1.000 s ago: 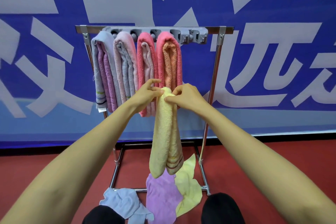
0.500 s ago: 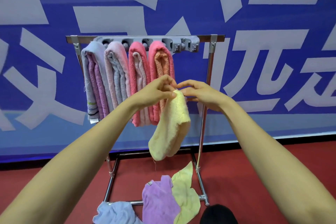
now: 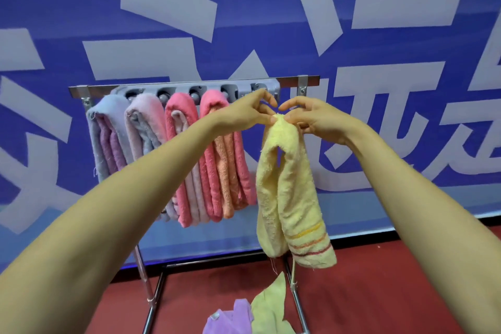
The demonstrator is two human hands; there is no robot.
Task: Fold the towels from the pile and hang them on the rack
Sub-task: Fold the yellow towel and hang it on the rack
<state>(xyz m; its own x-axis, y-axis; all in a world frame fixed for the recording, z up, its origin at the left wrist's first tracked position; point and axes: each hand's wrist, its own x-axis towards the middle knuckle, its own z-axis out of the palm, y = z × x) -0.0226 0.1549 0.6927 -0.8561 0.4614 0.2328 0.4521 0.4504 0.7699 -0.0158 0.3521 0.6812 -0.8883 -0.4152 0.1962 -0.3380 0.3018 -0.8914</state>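
A folded yellow towel (image 3: 291, 192) with orange stripes hangs down from both my hands, just right of the hung towels and below the rack's grey clip bar (image 3: 244, 91). My left hand (image 3: 248, 114) pinches its top fold from the left. My right hand (image 3: 311, 116) pinches the same fold from the right. Several folded towels hang on the metal rack (image 3: 189, 83): a lilac one (image 3: 105, 133), a pale pink one (image 3: 143, 125), and two pink ones (image 3: 187, 160), the right one wrapping an orange towel (image 3: 225, 171).
On the red floor below lie a purple towel (image 3: 230, 320) and a yellow-green towel (image 3: 271, 309) between the rack's legs (image 3: 146, 279). A blue banner wall with large pale letters stands right behind the rack.
Both hands have lifted the yellow towel up and to the right, close to the clip bar's right end. The towel now hangs longer, with its striped end showing.
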